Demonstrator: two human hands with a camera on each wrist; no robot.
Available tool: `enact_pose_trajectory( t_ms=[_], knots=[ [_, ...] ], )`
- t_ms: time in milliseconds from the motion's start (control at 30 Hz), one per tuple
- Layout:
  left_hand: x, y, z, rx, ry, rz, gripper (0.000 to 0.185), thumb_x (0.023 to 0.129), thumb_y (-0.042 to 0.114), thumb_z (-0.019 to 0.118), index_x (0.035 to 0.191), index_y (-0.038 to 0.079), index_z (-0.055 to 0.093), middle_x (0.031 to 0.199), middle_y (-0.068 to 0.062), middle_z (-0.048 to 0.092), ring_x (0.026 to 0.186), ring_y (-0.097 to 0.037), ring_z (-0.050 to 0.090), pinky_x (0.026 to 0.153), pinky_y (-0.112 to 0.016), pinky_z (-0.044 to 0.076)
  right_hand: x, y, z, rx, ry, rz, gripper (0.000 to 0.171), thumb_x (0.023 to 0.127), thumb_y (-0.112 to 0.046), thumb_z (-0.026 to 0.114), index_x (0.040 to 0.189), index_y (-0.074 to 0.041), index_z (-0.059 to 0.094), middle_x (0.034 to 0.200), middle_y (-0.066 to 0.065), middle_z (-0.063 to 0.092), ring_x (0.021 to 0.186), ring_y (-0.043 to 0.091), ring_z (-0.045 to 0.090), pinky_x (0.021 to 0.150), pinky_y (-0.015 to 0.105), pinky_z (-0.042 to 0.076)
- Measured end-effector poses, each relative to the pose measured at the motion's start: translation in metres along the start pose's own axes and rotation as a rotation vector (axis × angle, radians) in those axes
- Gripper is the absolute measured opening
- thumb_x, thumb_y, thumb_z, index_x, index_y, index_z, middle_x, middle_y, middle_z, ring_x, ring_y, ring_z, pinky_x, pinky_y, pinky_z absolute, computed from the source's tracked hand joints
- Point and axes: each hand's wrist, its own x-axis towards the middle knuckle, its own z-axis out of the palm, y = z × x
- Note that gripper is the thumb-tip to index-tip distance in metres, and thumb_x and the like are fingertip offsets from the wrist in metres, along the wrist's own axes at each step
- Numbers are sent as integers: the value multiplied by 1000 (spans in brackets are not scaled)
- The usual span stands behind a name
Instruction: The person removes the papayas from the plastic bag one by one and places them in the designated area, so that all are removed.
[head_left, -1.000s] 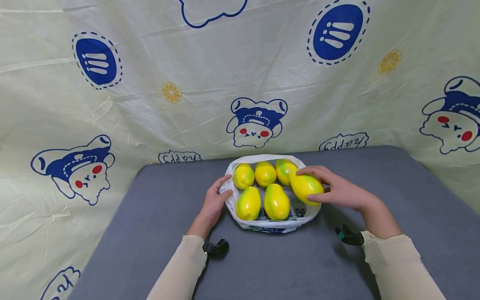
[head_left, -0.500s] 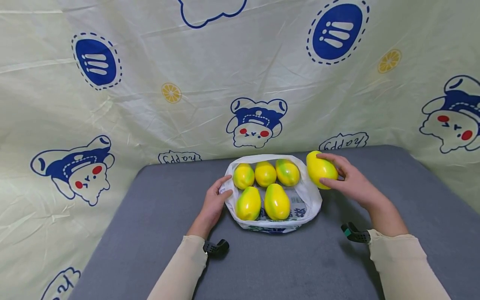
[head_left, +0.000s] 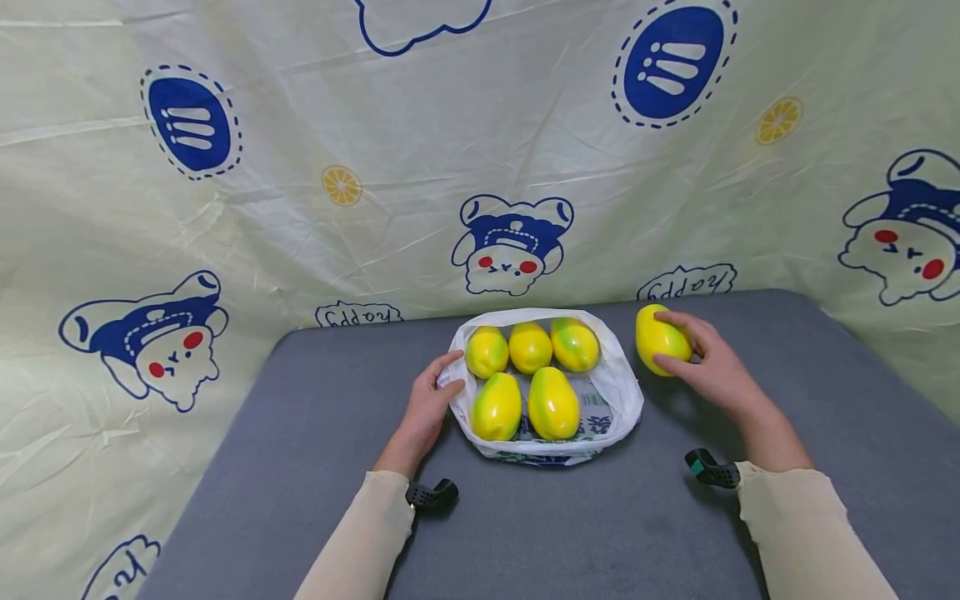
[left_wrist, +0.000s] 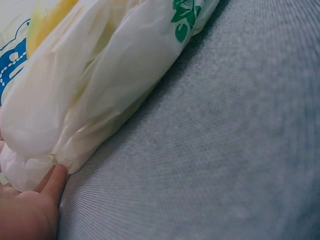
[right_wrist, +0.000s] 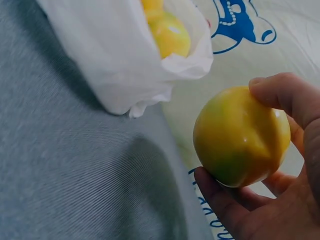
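R hand point(head_left: 716, 362) grips fruit point(head_left: 658, 340), gap to bag rim point(head_left: 630, 400) (L hand point(head_left: 424, 407) opp.)

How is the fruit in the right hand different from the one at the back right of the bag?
The held fruit is outside the bag; the back-right fruit lies inside it. The right hand grips the held fruit, while no hand touches the back-right fruit. In the head view, the held fruit looks almost all yellow, but the back-right fruit shows a green patch. Both have shiny skin with yellow on it.
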Motion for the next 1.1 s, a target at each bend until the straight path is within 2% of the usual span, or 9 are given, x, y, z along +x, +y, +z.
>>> enact_pose_trajectory(
  t_ms=[400,700,1100],
  knots=[
    [1,-1,-1,17,7,-16,46,98,3,53,143,13,53,159,-8,38,143,-24,39,121,-45,32,2,18,9,-92,-7,-11,64,92,-25,70,148,-10,44,155,31,27,135,53,29,103,69,33],
    [1,-1,-1,26,10,-19,46,98,4,54,142,16,54,159,-6,38,143,-23,39,122,-43,32,3,24,11,-77,9,-21,63,92,-21,68,149,-8,43,155,34,24,136,56,26,106,75,27],
    [-1,1,0,39,14,-14,46,97,4,55,142,15,55,160,-7,37,147,-24,35,122,-44,30,3,29,13,-91,4,-31,64,95,-24,65,152,-9,38,155,34,24,135,55,27,105,75,27]
  ],
)
